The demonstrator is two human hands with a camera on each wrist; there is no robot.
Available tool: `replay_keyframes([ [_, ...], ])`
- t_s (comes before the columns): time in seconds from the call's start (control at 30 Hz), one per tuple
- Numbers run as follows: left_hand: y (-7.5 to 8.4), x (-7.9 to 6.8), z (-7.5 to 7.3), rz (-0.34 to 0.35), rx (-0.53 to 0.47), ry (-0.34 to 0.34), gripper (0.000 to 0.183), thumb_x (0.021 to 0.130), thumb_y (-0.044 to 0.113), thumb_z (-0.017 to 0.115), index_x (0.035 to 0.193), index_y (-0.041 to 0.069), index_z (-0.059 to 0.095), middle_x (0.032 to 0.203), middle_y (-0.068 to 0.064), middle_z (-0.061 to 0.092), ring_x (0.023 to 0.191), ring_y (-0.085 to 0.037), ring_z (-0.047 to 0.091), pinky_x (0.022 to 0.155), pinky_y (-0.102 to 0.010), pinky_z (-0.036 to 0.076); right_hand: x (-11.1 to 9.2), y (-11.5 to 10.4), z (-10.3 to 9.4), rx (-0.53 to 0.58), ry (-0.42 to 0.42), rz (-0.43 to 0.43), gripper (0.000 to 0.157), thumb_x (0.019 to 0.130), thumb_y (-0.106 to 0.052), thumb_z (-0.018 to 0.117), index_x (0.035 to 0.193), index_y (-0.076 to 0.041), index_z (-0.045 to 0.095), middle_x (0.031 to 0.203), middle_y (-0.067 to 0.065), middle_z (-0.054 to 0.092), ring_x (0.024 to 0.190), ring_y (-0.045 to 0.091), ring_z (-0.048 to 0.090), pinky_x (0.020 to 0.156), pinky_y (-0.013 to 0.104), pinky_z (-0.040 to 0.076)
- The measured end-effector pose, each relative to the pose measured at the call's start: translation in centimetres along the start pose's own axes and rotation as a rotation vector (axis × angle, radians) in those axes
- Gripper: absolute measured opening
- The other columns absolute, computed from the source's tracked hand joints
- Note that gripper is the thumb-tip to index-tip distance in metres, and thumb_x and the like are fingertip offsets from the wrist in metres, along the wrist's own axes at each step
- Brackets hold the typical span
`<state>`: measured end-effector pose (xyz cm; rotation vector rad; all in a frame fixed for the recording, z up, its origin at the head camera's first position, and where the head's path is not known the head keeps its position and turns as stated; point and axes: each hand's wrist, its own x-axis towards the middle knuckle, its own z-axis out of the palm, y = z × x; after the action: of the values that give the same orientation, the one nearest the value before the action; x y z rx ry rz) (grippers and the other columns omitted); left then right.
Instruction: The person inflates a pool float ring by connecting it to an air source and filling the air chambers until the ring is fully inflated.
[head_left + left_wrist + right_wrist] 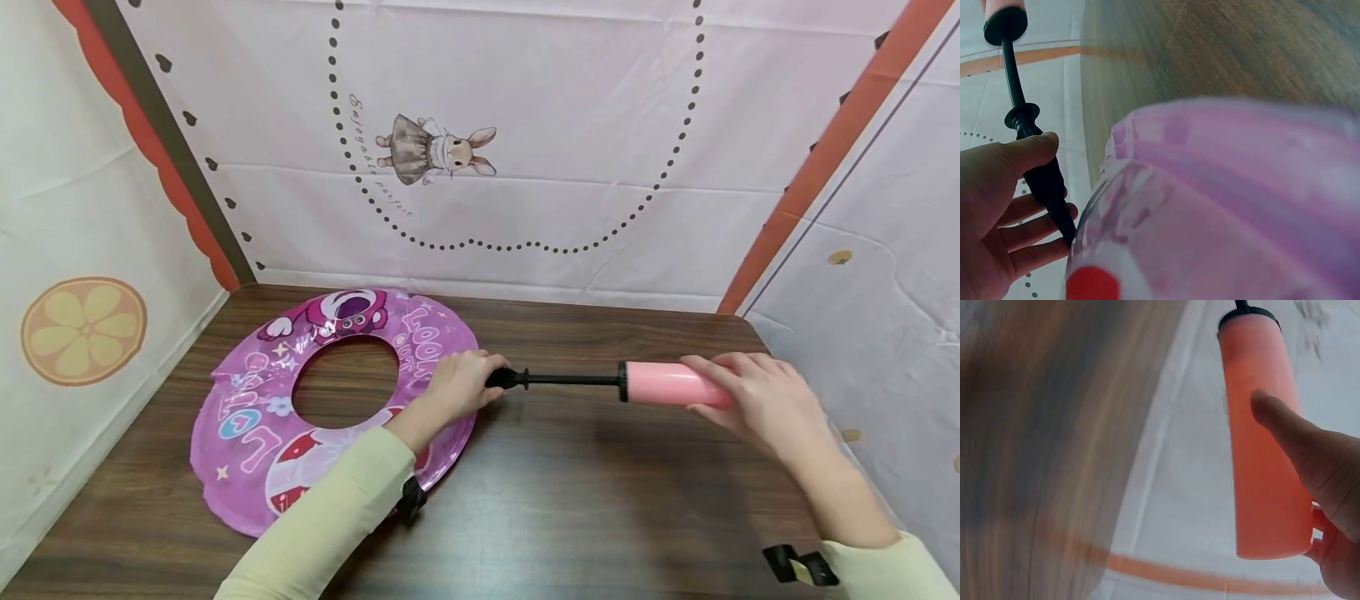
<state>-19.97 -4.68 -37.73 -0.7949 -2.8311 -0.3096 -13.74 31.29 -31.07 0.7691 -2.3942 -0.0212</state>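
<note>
Apparently pumping up purple swim ring (258, 375), pinching black tapered pump end (504, 378) at ring's right edge with left hand (459, 382), gripping pink barrel (663, 382) well right of ring with right hand (768, 407), next likely needing barrel pushed ringward.

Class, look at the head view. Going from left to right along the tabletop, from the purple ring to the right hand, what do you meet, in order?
Purple ring → left hand → black end piece → thin black rod → pink cylinder → right hand.
</note>
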Motion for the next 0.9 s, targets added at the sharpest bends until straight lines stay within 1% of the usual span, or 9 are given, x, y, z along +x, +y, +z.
replay_keyframes([
  [0.1,0.0,-0.1,0.0,-0.007,0.006,0.001,0.034,0.078,0.033,0.072,0.109,0.023,0.065,0.087,0.001,0.066,0.070,-0.018,0.062,0.056,-0.032,0.048,-0.2,0.5,-0.4,0.002,0.009,0.005,0.071,0.086,-0.070,0.021,0.109,-0.017,0.064,0.084,0.011,0.063,0.076,0.034,0.058,0.061,0.051,0.043],
  [0.23,0.1,0.0,0.0,-0.008,-0.013,-0.007,0.035,0.078,0.032,0.072,0.111,0.023,0.064,0.090,0.000,0.066,0.074,-0.019,0.062,0.058,-0.033,0.049,1.0,-1.1,0.8,-0.009,0.017,-0.044,0.069,0.088,-0.067,0.023,0.111,-0.017,0.064,0.084,0.012,0.063,0.076,0.035,0.058,0.060,0.048,0.043],
  [0.33,0.4,0.1,0.1,0.005,-0.016,-0.007,0.036,0.079,0.031,0.071,0.113,0.022,0.064,0.093,-0.002,0.066,0.076,-0.020,0.063,0.059,-0.034,0.050,2.4,-3.1,2.2,-0.025,0.020,-0.082,0.055,0.087,-0.061,0.044,0.112,-0.016,0.064,0.083,0.013,0.062,0.074,0.034,0.057,0.058,0.046,0.043],
  [0.4,0.5,0.1,0.1,0.019,0.002,0.006,0.036,0.079,0.030,0.071,0.113,0.021,0.064,0.093,-0.004,0.066,0.076,-0.021,0.063,0.060,-0.034,0.051,3.2,-4.3,2.9,-0.046,0.027,-0.093,0.049,0.079,-0.052,0.062,0.112,-0.016,0.063,0.082,0.013,0.062,0.073,0.034,0.057,0.058,0.045,0.044],
  [0.5,0.6,-0.1,0.3,0.034,0.018,0.025,0.035,0.079,0.028,0.071,0.112,0.018,0.064,0.093,-0.005,0.066,0.075,-0.021,0.063,0.059,-0.035,0.052,4.1,-5.9,3.8,-0.087,0.034,-0.095,0.055,0.062,-0.041,0.079,0.109,-0.016,0.063,0.080,0.013,0.061,0.072,0.033,0.056,0.058,0.045,0.045],
  [0.57,0.6,-0.2,0.3,0.039,0.007,0.036,0.035,0.078,0.027,0.072,0.111,0.016,0.065,0.093,-0.006,0.066,0.075,-0.022,0.063,0.060,-0.036,0.052,4.6,-6.7,4.3,-0.101,0.035,-0.093,0.057,0.059,-0.040,0.082,0.108,-0.017,0.063,0.080,0.013,0.061,0.073,0.032,0.056,0.059,0.045,0.045],
  [0.6,0.6,-0.2,0.3,0.039,-0.004,0.038,0.035,0.078,0.027,0.072,0.110,0.016,0.065,0.093,-0.006,0.066,0.075,-0.022,0.063,0.061,-0.036,0.052,4.7,-6.8,4.9,-0.111,0.051,-0.100,0.055,0.062,-0.043,0.080,0.107,-0.018,0.062,0.079,0.012,0.060,0.073,0.032,0.056,0.059,0.044,0.044],
  [0.73,0.6,-0.2,0.2,0.017,-0.041,0.023,0.035,0.078,0.027,0.072,0.111,0.017,0.065,0.093,-0.005,0.066,0.076,-0.021,0.063,0.062,-0.036,0.052,5.0,-7.1,5.3,-0.098,0.040,-0.098,0.054,0.063,-0.043,0.080,0.108,-0.020,0.062,0.081,0.010,0.061,0.076,0.032,0.056,0.061,0.044,0.044],
  [0.9,0.5,-0.1,-0.1,-0.004,-0.078,0.007,0.035,0.077,0.028,0.073,0.110,0.019,0.065,0.092,-0.002,0.066,0.078,-0.021,0.063,0.063,-0.036,0.051,4.6,-6.4,4.2,-0.044,-0.003,-0.082,0.057,0.062,-0.042,0.080,0.112,-0.021,0.063,0.086,0.009,0.063,0.078,0.031,0.057,0.063,0.044,0.044],
])
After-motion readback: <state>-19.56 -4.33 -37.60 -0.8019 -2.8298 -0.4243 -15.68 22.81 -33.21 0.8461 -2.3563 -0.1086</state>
